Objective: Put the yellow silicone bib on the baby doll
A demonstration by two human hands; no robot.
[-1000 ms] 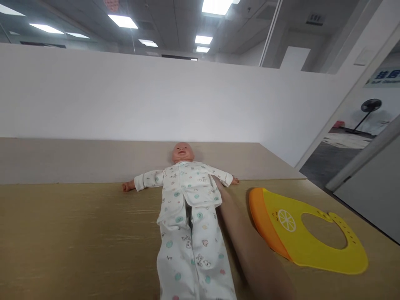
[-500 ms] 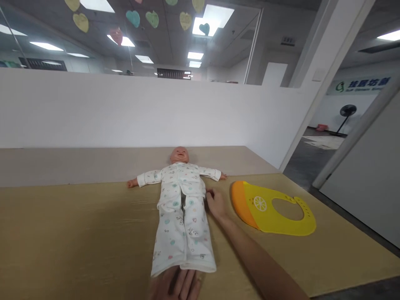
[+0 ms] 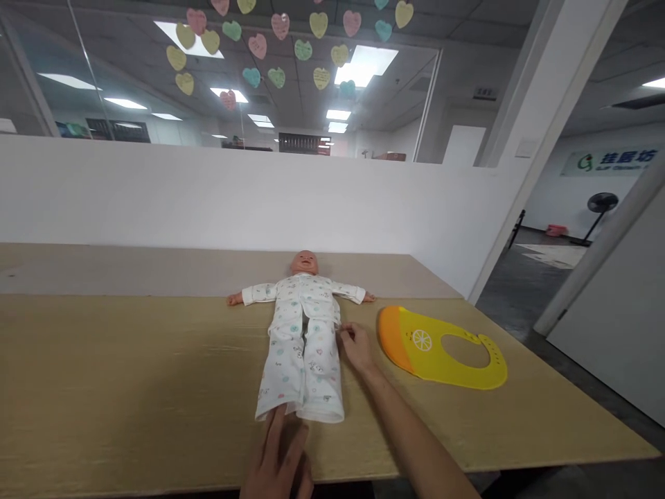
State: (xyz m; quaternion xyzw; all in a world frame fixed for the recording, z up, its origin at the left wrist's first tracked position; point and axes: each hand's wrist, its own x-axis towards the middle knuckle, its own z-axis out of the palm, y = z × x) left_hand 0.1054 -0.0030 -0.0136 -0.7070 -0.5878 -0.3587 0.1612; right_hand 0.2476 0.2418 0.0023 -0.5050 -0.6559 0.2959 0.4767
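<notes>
White printed trousers (image 3: 323,374) meet our left hand (image 3: 278,463), fingers loosely parted at the hem; the pink-headed baby doll (image 3: 291,315) lies face-up beyond them. At its hip, our right hand (image 3: 359,348) sits curled, pinching or not we cannot tell, near a yellow-and-orange bib (image 3: 429,357).

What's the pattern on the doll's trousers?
The trousers are white with round green spots and other small prints, best seen in the head view.

It looks like an office, with a desk (image 3: 129,374), a glass partition (image 3: 306,111), heart-shaped notes (image 3: 280,26), ceiling lights (image 3: 366,62) and a wall sign (image 3: 610,161).
</notes>
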